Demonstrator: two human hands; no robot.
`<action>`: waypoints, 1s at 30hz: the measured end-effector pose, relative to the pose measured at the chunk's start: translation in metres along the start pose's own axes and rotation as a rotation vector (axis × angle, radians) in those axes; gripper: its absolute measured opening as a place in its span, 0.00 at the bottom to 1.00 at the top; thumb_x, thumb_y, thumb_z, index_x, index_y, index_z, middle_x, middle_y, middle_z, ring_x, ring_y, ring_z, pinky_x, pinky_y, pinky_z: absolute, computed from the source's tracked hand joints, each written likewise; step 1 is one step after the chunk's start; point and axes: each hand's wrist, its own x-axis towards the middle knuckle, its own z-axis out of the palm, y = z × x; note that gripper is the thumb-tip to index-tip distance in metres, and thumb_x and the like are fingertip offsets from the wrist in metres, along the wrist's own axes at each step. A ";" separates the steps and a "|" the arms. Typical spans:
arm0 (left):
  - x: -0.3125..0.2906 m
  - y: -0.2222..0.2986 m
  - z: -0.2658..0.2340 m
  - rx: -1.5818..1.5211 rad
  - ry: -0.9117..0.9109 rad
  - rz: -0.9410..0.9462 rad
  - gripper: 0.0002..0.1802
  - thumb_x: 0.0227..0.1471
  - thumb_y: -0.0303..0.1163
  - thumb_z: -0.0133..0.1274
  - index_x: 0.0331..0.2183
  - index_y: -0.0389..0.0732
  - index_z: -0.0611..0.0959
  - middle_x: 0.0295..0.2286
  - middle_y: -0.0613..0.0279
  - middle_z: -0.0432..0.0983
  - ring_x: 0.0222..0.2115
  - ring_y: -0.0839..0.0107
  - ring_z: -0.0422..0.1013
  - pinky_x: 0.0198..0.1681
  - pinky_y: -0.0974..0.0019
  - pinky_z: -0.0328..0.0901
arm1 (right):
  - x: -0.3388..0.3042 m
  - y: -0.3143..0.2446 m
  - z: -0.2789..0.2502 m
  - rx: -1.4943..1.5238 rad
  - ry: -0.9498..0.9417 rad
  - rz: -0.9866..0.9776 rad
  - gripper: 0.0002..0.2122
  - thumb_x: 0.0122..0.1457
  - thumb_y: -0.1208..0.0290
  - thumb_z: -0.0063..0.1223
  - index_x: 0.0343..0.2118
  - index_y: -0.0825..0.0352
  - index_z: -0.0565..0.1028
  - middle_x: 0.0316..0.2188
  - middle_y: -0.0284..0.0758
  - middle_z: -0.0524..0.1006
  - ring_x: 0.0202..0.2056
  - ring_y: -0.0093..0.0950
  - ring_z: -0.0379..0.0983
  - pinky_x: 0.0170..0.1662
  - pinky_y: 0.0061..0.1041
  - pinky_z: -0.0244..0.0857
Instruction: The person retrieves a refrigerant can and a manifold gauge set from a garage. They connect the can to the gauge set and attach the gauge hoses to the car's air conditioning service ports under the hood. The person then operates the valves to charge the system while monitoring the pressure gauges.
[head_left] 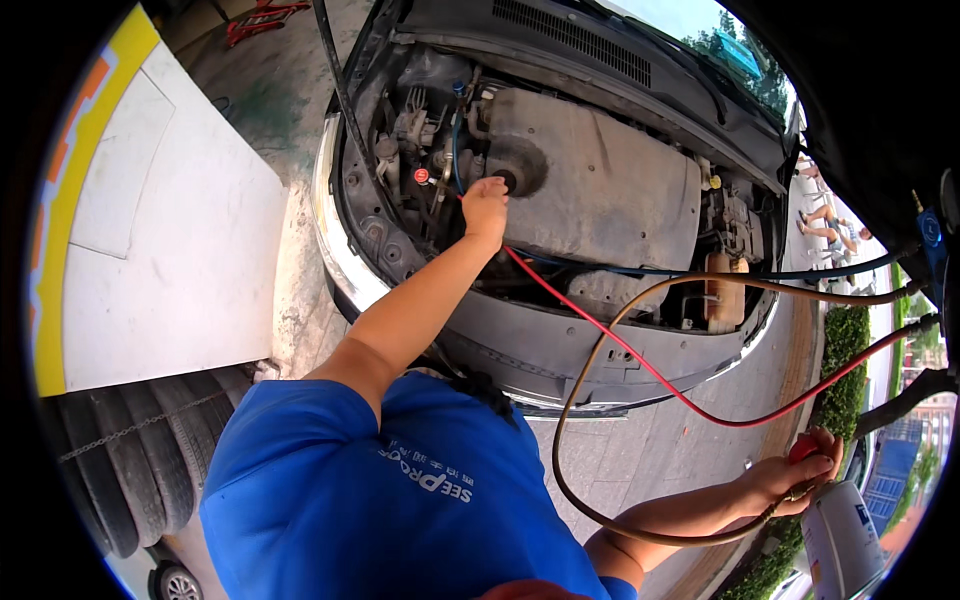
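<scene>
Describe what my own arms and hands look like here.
Your short sleeves belong to a blue shirt with white lettering on the front. Your forearms are bare. Your left hand and right hand wear no gloves, and no watch shows.

Left head-worn fisheye, faces down and forward; blue shirt point(340, 490) close below, engine cover point(605, 175) farther ahead.

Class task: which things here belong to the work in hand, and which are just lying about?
In the work:
left hand, over the open engine bay
right hand, gripping the red-knobbed fitting
white can below it
tan hose, red hose, blue hose

Just about:
row of tyres
red metal frame
white board
</scene>
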 end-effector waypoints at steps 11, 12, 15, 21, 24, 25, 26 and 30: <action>0.216 -0.030 -0.029 0.750 0.832 0.144 0.22 0.58 0.39 0.41 0.31 0.31 0.81 0.32 0.43 0.78 0.34 0.47 0.74 0.40 0.52 0.67 | 0.016 0.027 -0.014 0.117 -0.099 -0.116 0.21 0.67 0.57 0.34 0.44 0.75 0.69 0.29 0.37 0.69 0.29 0.27 0.63 0.35 0.24 0.59; 0.216 -0.040 -0.002 0.863 0.770 0.155 0.20 0.57 0.37 0.40 0.32 0.32 0.82 0.33 0.40 0.78 0.34 0.44 0.74 0.38 0.49 0.68 | 0.014 0.030 -0.027 0.082 -0.071 -0.123 0.21 0.67 0.57 0.35 0.46 0.75 0.68 0.30 0.38 0.69 0.30 0.28 0.63 0.37 0.26 0.59; 0.255 -0.046 -0.026 0.994 0.691 -0.038 0.18 0.54 0.37 0.44 0.33 0.35 0.83 0.35 0.46 0.79 0.39 0.49 0.75 0.42 0.53 0.69 | 0.020 0.039 -0.028 0.137 -0.044 -0.152 0.21 0.67 0.57 0.37 0.47 0.75 0.67 0.30 0.40 0.69 0.32 0.30 0.64 0.38 0.28 0.60; 0.327 -0.069 -0.083 0.686 0.370 -0.363 0.17 0.53 0.39 0.48 0.32 0.35 0.82 0.30 0.53 0.75 0.28 0.58 0.70 0.31 0.53 0.62 | 0.025 0.041 -0.001 0.185 0.054 -0.135 0.20 0.66 0.58 0.38 0.45 0.75 0.68 0.29 0.40 0.70 0.30 0.30 0.65 0.37 0.28 0.61; 0.320 -0.060 -0.085 0.483 0.273 -0.473 0.19 0.54 0.44 0.49 0.26 0.37 0.81 0.23 0.57 0.72 0.19 0.63 0.64 0.23 0.53 0.56 | 0.025 0.041 0.014 0.189 0.082 -0.132 0.20 0.66 0.58 0.39 0.44 0.75 0.68 0.29 0.40 0.70 0.30 0.31 0.66 0.36 0.28 0.62; 0.318 -0.058 -0.089 0.468 0.239 -0.472 0.19 0.54 0.44 0.50 0.26 0.38 0.80 0.23 0.57 0.71 0.19 0.63 0.63 0.22 0.54 0.56 | 0.025 0.041 0.018 0.194 0.086 -0.131 0.19 0.66 0.58 0.39 0.43 0.75 0.68 0.29 0.40 0.70 0.30 0.31 0.66 0.35 0.28 0.62; 0.318 -0.057 -0.089 0.567 0.206 -0.485 0.20 0.52 0.46 0.54 0.28 0.36 0.81 0.25 0.55 0.71 0.21 0.62 0.65 0.24 0.52 0.58 | 0.026 0.042 0.022 0.199 0.090 -0.128 0.19 0.66 0.58 0.39 0.43 0.75 0.68 0.28 0.40 0.70 0.29 0.31 0.66 0.35 0.28 0.62; 0.324 -0.046 -0.084 0.859 0.137 -0.497 0.24 0.48 0.48 0.60 0.34 0.34 0.78 0.29 0.54 0.72 0.31 0.59 0.67 0.30 0.46 0.60 | 0.027 0.044 0.036 0.231 0.105 -0.123 0.19 0.65 0.59 0.40 0.42 0.74 0.68 0.28 0.41 0.70 0.29 0.31 0.67 0.34 0.28 0.63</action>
